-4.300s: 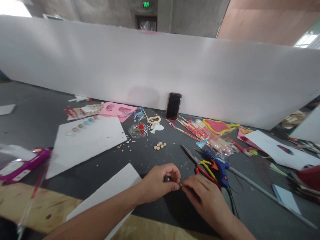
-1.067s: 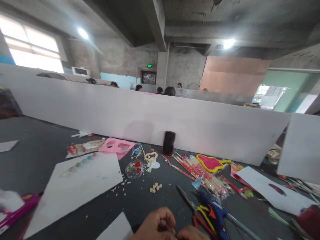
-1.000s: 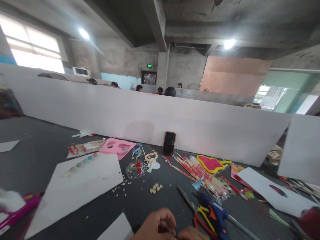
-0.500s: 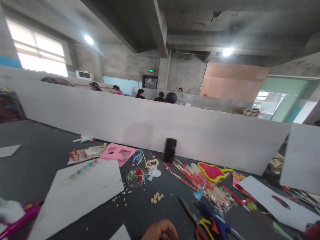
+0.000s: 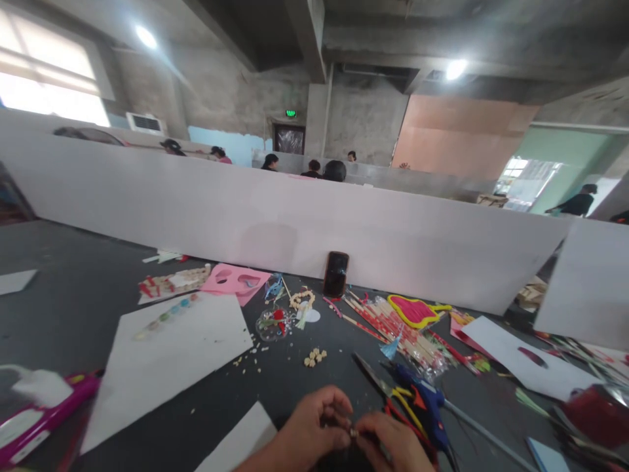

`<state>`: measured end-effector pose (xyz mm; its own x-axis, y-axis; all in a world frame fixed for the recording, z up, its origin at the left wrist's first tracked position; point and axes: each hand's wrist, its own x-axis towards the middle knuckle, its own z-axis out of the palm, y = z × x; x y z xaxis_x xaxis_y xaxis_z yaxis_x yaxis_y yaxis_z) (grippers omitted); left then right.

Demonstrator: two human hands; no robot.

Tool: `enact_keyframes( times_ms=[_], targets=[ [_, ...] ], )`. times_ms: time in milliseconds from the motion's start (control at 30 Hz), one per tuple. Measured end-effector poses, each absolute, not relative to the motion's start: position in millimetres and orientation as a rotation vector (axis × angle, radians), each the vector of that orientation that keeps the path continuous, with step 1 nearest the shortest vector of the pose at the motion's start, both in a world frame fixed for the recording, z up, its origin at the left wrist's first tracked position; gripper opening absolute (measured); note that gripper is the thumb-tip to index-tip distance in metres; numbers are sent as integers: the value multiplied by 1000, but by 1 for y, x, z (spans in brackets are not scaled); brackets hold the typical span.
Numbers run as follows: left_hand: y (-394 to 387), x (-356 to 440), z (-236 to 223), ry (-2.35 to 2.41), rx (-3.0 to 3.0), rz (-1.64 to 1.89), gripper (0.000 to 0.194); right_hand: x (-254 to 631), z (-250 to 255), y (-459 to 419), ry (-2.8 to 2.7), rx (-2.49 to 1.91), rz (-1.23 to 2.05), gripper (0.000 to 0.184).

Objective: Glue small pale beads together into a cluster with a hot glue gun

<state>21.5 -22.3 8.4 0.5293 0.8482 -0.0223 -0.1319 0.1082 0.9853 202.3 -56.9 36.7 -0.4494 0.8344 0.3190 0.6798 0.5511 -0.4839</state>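
Note:
My left hand (image 5: 312,429) and my right hand (image 5: 393,442) meet at the bottom edge, over the dark table (image 5: 69,262). Both pinch a tiny pale bead-like piece (image 5: 352,432) between their fingertips; I cannot name it. Scissors with red and yellow handles (image 5: 393,396) and a blue glue gun (image 5: 425,403) lie just right of my right hand. A small heap of pale beads (image 5: 315,357) sits beyond my left hand.
White sheets (image 5: 177,354) lie on the left, with a pink case (image 5: 39,419) at the left edge. A phone (image 5: 336,274) leans on the white partition (image 5: 295,216). Sticks in plastic (image 5: 407,341), pink cut-outs (image 5: 236,280) and a bead loop (image 5: 301,299) lie about. People sit behind the partition.
The view rose from the table toward the room, then dipped again, so both hands show once more. They still pinch the small piece together.

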Motion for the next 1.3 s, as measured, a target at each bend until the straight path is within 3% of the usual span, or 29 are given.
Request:
enact_keyframes(
  times_ms=[367,667,833,1000,1300],
  targets=[
    [-18,15,24,934,1315,1002,17,201,51,-61,-2068,-1411,506,13],
    [3,-2,18,1285,1537,1220,15,217,47,-52,-2161,-1475,471,11],
    [7,-4,11,1367,1827,1060,18,221,43,-55,-2264,-1496,491,13],
    [-1,-1,11,1113,2321,762,12,225,39,-60,-2259,-1555,469,15],
    [-7,-8,25,1134,2439,585,15,226,33,-65,-2231,-1687,381,17]
  ],
)
